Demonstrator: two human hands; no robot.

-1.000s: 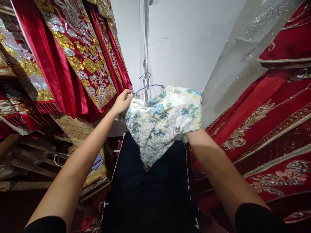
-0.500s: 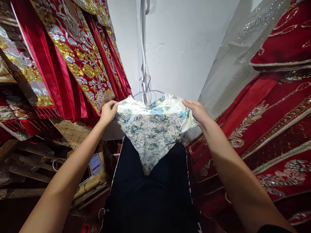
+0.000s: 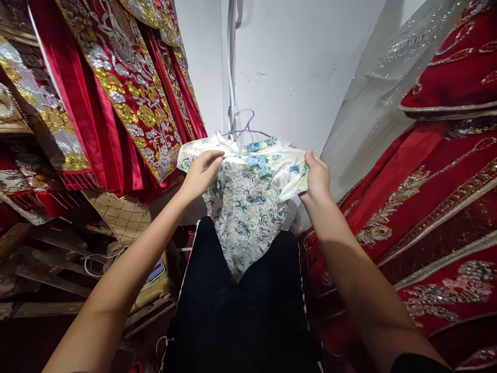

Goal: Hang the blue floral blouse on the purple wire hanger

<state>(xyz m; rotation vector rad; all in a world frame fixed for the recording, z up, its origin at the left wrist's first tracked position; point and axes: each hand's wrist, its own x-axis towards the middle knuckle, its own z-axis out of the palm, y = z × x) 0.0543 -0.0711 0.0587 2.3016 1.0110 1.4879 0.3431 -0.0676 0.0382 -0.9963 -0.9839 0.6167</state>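
Observation:
A short-sleeved white top [image 3: 248, 207] with a blue, green and yellow floral pattern hangs in front of me on a purple hanger [image 3: 248, 127]. Its lower end drops between my knees, where the hem is hard to make out. My left hand [image 3: 200, 176] is at the neckline, thumb and fingertips nearly together on the fabric. The top's left sleeve spreads out past that hand. At the other side, my right hand [image 3: 318, 176] pinches the edge of the right sleeve.
Red garments with gold and silver embroidery [image 3: 143, 109] hang at left. More beaded red garments [image 3: 427, 176] and sheer white fabric [image 3: 365, 98] hang at right. A white wall [image 3: 287, 62] stands behind. A phone [image 3: 156, 270] lies low left, by wooden pieces [image 3: 46, 264].
My left hand has left the left sleeve and moved right to the neckline. The top and hanger have shifted slightly up and to the right. My right hand stays at the right sleeve.

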